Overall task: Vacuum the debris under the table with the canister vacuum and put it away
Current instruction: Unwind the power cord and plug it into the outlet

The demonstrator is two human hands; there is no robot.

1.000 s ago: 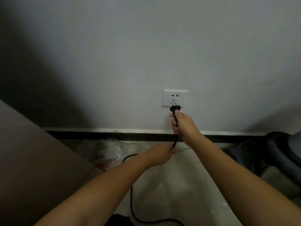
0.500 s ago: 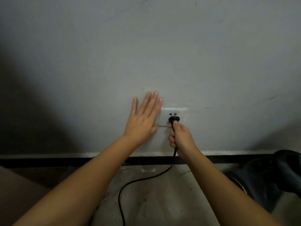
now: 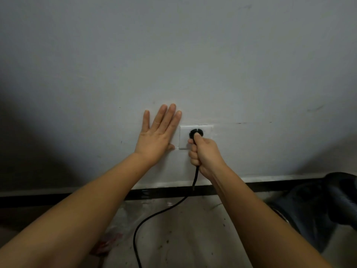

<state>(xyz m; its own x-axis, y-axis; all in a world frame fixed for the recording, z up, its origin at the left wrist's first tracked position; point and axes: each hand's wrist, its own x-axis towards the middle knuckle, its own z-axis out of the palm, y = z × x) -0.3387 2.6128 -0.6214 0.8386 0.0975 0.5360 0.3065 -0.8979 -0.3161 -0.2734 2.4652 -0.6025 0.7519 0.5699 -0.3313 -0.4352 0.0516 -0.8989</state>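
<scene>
A white wall socket (image 3: 184, 139) sits low on the grey wall. The black plug (image 3: 195, 132) is pressed against its upper part. My right hand (image 3: 203, 152) is shut on the plug and the top of the black power cord (image 3: 154, 213), which runs down across the floor toward me. My left hand (image 3: 157, 135) lies flat on the wall just left of the socket, fingers spread and pointing up. The dark canister vacuum (image 3: 328, 207) shows partly at the right edge, on the floor.
A black skirting strip (image 3: 58, 198) runs along the foot of the wall. A crumpled plastic bag with red inside (image 3: 110, 240) lies on the pale, speckled floor near my left forearm.
My left hand left the cord and went flat onto the wall beside the socket. My right hand pushed the plug up from the socket's lower holes onto its upper part.
</scene>
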